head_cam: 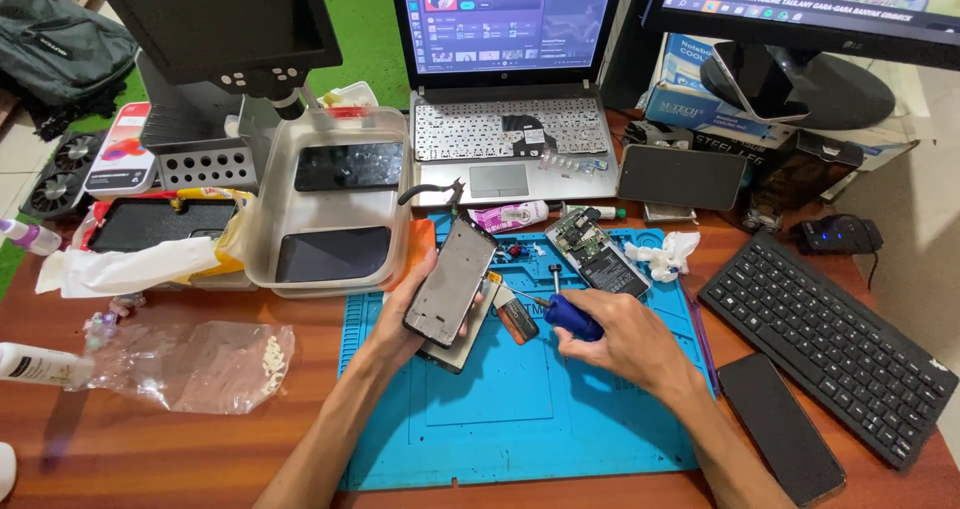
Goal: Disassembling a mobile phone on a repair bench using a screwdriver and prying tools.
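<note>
My left hand [405,309] grips a dark phone frame [452,279], tilted up over the blue work mat [520,419]. Under it lies another flat phone part [470,344]. My right hand [625,341] is closed around a blue-handled screwdriver [568,317], its thin tip pointing left toward the frame's edge. A small orange and black part [517,319] rests on the mat between the hands. An opened phone [597,253] with its board and battery showing lies at the mat's far edge.
A clear tray [265,239] with two phones stands left. A laptop [505,119] sits behind, pliers [435,194] before it. A black keyboard [830,344], a dark phone [780,427] and a mouse [838,235] lie right. A plastic bag [190,364] and bottle [35,364] lie left.
</note>
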